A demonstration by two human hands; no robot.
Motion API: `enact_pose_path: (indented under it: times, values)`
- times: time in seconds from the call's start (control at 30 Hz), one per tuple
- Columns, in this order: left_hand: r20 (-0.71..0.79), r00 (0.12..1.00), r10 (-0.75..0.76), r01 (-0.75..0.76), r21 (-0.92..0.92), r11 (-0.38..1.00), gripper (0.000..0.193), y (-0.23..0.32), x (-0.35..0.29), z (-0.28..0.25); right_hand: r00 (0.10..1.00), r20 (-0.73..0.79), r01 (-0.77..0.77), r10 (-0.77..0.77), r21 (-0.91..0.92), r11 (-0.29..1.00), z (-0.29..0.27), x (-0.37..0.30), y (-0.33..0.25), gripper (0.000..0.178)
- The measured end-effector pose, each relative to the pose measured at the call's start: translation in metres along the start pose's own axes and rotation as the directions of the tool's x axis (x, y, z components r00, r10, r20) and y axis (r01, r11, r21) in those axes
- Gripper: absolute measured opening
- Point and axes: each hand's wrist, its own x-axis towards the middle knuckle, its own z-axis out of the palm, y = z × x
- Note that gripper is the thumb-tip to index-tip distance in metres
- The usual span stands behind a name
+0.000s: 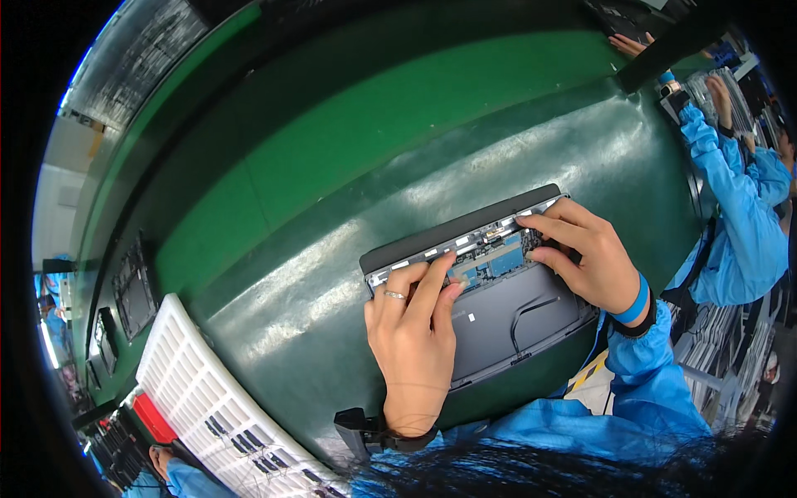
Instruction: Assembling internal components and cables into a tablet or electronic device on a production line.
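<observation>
An opened laptop base (498, 332) lies tilted on the green bench, its inside showing. Near its far edge sits a circuit board (506, 257) with blue patches. My left hand (413, 340), a ring on one finger, closes thumb and index finger at the board's left end; its other fingers rest along the far edge strip. At the right end, my right hand (585, 253) has its thumb and index finger closed about the board's edge. A dark, long panel (461, 226) runs along the base's far side. My fingertips partly cover the board's ends.
A white slotted tray (207, 390) with small black parts stands at the left, with a red bin (154, 417) beside it. Dark laptop parts (134, 286) lie on the far left. At the right, a co-worker in blue sleeves (735, 224) works by a dark post (672, 46).
</observation>
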Motion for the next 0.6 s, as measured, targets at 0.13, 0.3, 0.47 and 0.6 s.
enact_pose_path:
  times: [0.13, 0.3, 0.47, 0.6]
  values:
    - [0.082, 0.992, -0.095, 0.099, -0.050, 0.994, 0.034, 0.005, 0.003, -0.012, 0.999, 0.036, -0.003, 0.002, 0.027, 1.000, -0.001, -0.003, 0.002, 0.043]
    - [0.169, 0.986, -0.012, 0.028, -0.097, 0.995, 0.030, -0.009, 0.012, -0.016, 0.995, 0.088, -0.056, 0.048, 0.087, 0.995, -0.003, 0.002, 0.009, 0.044]
    - [0.219, 0.975, -0.042, 0.058, -0.071, 0.996, 0.033, -0.002, 0.012, -0.025, 0.989, 0.107, -0.120, 0.106, 0.141, 0.983, -0.004, 0.004, 0.010, 0.043]
    - [0.215, 0.976, -0.018, 0.033, -0.070, 0.997, 0.036, -0.006, 0.007, -0.021, 0.988, 0.143, -0.077, 0.059, 0.127, 0.989, -0.006, 0.005, 0.011, 0.043]
